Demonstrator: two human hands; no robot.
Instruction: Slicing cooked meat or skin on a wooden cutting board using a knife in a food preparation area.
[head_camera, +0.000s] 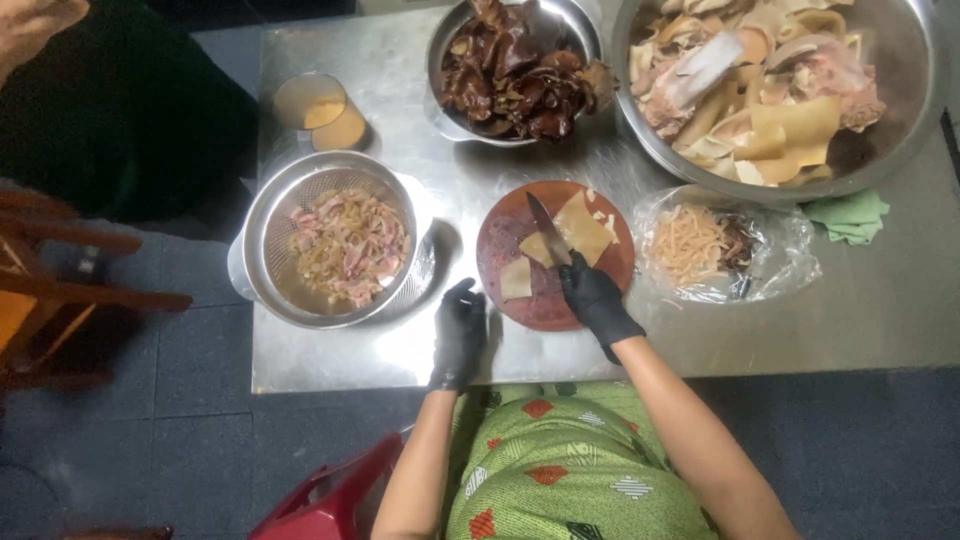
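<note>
A round reddish-brown cutting board (545, 300) lies on the steel table (700, 330), carrying flat pale-yellow pieces of skin (585, 228). My right hand (597, 298), in a black glove, grips a knife (542, 222) whose blade points away from me and rests across the yellow pieces. My left hand (460, 330), also black-gloved, rests flat on the table just left of the board, fingers apart, holding nothing. A small cut piece (516, 279) lies on the board's left part.
A metal colander (335, 238) of sliced pinkish strips sits left. Behind are a bowl of dark brown pieces (515, 70), a big bowl of pale skin and meat (780, 85), a plastic cup (320, 110), a clear bag of strips (715, 245), a green cloth (850, 215). Wooden chair (60, 290) at left.
</note>
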